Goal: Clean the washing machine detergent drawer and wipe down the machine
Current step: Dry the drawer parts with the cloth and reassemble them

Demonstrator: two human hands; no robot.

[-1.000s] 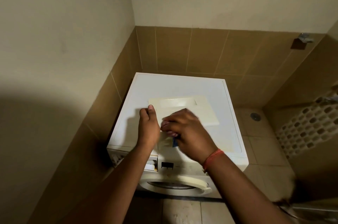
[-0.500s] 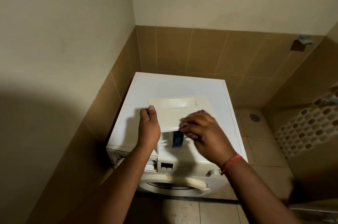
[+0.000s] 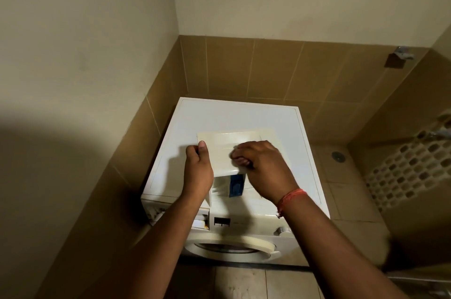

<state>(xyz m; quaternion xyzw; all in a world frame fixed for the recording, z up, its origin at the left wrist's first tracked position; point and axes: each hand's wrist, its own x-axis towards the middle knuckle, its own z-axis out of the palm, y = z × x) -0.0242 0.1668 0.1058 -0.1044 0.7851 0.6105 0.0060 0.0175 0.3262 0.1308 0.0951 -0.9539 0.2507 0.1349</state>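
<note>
Drawer out on the machine top, our right hand shifted up its panel

Our left hand [image 3: 197, 169] grips the left edge of the cream plastic detergent drawer [image 3: 227, 150] lying on the white front-loading washing machine [image 3: 234, 113]; our right hand [image 3: 264, 167], fingers curled on something pale we cannot tell, has moved off the blue siphon insert [image 3: 236, 185], so wiping proceeds; brown wall tiles [image 3: 268, 69] behind, floor drain [image 3: 338, 156] right

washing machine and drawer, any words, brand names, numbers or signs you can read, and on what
None can be read.
Washing machine front panel: dark display, nothing legible on it.
Detergent drawer on top: no print visible.
Blue insert: markings, if any, too blurred.
</note>
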